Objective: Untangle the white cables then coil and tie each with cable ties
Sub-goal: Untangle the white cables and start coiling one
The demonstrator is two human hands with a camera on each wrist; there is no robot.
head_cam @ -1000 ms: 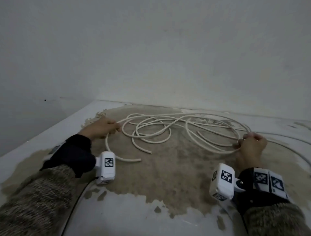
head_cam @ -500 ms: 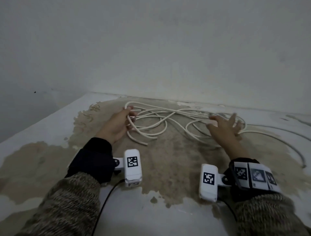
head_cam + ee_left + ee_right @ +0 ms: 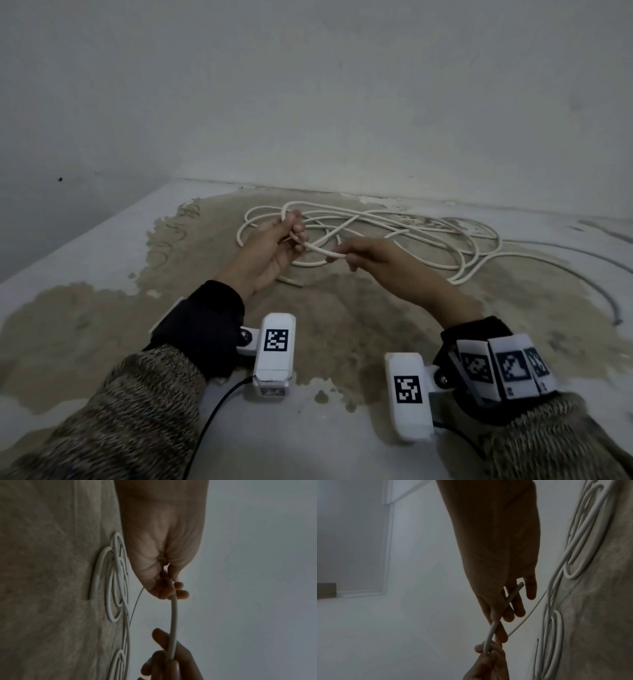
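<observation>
A tangle of white cables (image 3: 404,228) lies in loose loops at the back of the table. My left hand (image 3: 294,236) is raised above its left side with fingers curled round one strand (image 3: 318,249). That strand runs a short way right to my right hand (image 3: 346,257), which pinches it close to its free end. In the left wrist view, my left hand (image 3: 169,589) grips the strand (image 3: 173,622), which leads down to the right hand's fingers (image 3: 159,637). In the right wrist view, the cut end (image 3: 520,584) pokes out past my right hand (image 3: 500,616).
The table (image 3: 325,445) is white with a large worn brown patch, and a bare wall closes it off behind. A thin grey cable (image 3: 597,291) curves along the right side. A window frame (image 3: 386,547) shows in the right wrist view.
Both hands have come in from the sides of the tangle to its near left part. The right hand, spread open half a second ago, now pinches the strand end that the left hand lifts.
</observation>
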